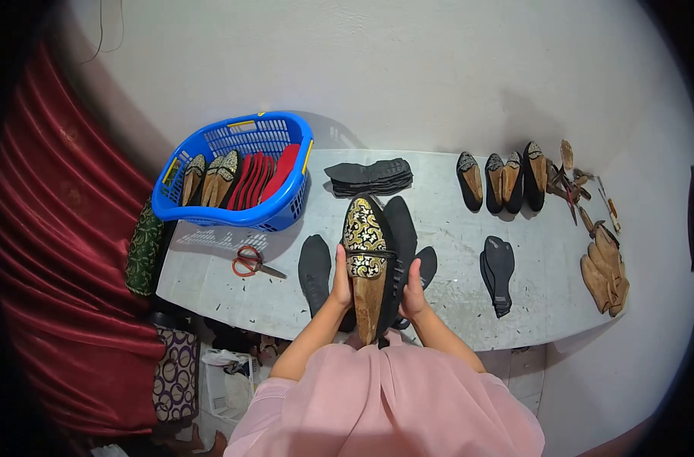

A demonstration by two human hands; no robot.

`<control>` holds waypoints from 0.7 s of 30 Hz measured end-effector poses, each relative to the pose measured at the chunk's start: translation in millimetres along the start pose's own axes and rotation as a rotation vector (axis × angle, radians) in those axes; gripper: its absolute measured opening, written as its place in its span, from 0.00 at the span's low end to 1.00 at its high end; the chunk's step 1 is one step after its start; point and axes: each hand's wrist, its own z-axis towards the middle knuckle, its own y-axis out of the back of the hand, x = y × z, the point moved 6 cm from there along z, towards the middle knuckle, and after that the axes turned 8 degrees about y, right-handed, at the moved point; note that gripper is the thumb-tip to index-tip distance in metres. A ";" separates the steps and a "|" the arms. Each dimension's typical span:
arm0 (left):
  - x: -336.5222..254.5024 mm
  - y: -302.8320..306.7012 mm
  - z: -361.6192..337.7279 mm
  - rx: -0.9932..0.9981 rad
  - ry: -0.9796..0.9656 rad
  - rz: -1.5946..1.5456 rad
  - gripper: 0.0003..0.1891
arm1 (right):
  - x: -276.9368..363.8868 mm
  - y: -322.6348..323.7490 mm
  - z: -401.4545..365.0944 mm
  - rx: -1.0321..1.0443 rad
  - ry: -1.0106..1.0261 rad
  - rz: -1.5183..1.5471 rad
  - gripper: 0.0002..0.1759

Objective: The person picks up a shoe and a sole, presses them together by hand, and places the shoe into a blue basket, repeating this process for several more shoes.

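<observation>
A black loafer with a gold-and-white patterned top (366,228) is held upright over the table, toe away from me, with a wooden last inside it. My left hand (341,283) grips its left side. Pressed against it on the right is a second black shoe (402,236), turned so its dark side or sole shows. My right hand (413,293) holds that one from the right, thumb up. Most fingers of both hands are hidden behind the shoes. Black soles lie beside them, one at left (314,266) and another partly covered at right (427,265).
A blue basket (232,215) at left holds lasted shoes and red pieces. Orange-handled scissors (248,261) lie before it. Stacked black soles (368,177), several finished-looking loafers (504,181), a sole pair (498,270), tools (571,186) and wooden lasts (606,278) also rest on the table (453,327).
</observation>
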 end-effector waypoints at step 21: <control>-35.2 34.5 7.8 -0.004 -0.087 0.149 0.33 | 36.3 -14.7 2.3 0.266 0.546 -1.437 0.38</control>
